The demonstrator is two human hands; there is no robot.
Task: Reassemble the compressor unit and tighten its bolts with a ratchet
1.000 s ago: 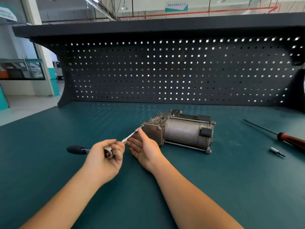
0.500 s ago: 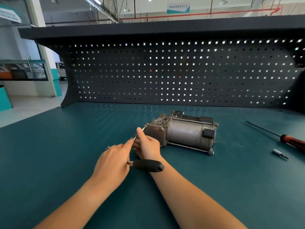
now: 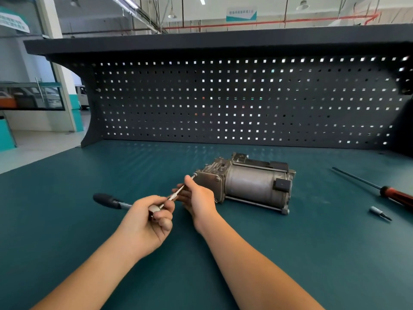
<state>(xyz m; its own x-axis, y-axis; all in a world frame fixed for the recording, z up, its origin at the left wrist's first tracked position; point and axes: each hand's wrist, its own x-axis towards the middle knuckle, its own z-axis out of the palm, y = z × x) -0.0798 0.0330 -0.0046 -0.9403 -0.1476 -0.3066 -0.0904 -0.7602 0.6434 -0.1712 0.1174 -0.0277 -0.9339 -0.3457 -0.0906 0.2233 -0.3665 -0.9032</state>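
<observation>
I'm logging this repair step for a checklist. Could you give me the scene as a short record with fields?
Workpiece: compressor, lying on the green table
Tool in use: ratchet with extension bar, tip on a bolt at the compressor's left end
Left hand: grips the ratchet head; the black handle points left
Right hand: pinches the extension bar near the bolt
Idle tools: screwdriver and small bit, on the table to the right

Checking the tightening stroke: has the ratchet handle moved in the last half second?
Yes. The ratchet handle swung leftward, away from the compressor, out past the left hand.
</observation>
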